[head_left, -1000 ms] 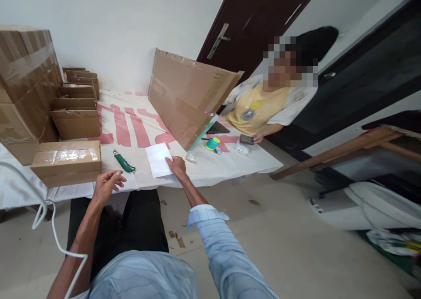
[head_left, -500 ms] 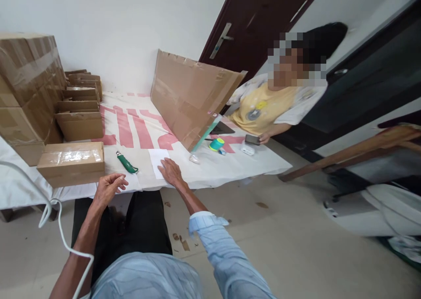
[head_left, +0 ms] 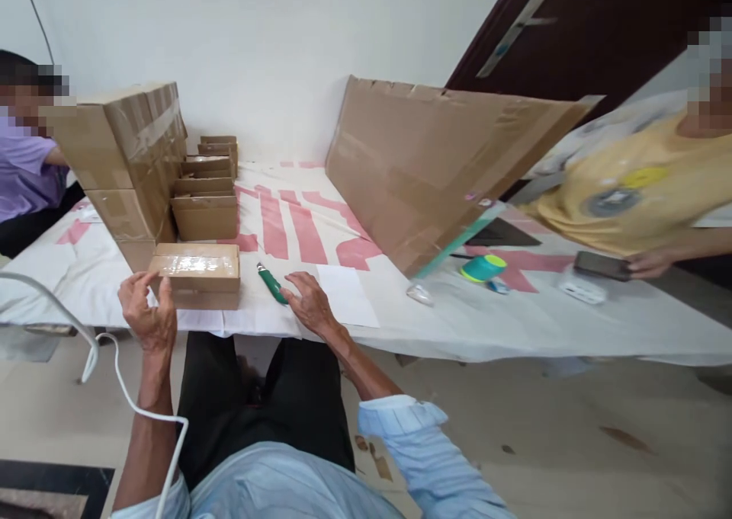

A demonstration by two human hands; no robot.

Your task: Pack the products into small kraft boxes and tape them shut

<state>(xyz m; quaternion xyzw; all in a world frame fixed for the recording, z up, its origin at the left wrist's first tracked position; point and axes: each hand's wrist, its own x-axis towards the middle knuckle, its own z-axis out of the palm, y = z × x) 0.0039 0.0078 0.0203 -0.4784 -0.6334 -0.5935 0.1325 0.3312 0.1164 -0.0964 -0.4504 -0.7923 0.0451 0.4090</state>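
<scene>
My left hand (head_left: 149,313) is raised at the left end of a small taped cardboard box (head_left: 197,279), its fingers bent but apart and holding nothing. Whether a fingertip touches the box I cannot tell. The box lies near the table's front edge with shiny clear tape along its top. My right hand (head_left: 312,303) is over the table with fingers stretched toward a green-handled utility knife (head_left: 271,283); the fingertips are at the handle's near end but not wrapped around it. To the right of that hand a white sheet of paper (head_left: 350,296) lies flat.
Stacked cartons (head_left: 123,145) and several open boxes (head_left: 204,214) stand at the left. A large cardboard panel (head_left: 435,168) leans upright behind the paper. A tape roll (head_left: 483,267) lies right. One person sits left; another, at right, holds a phone (head_left: 600,265). A white cable (head_left: 129,386) crosses my left arm.
The view has turned left, bringing a second person into sight. My left hand has moved to the box's left end. My right hand has gone from the paper to the knife.
</scene>
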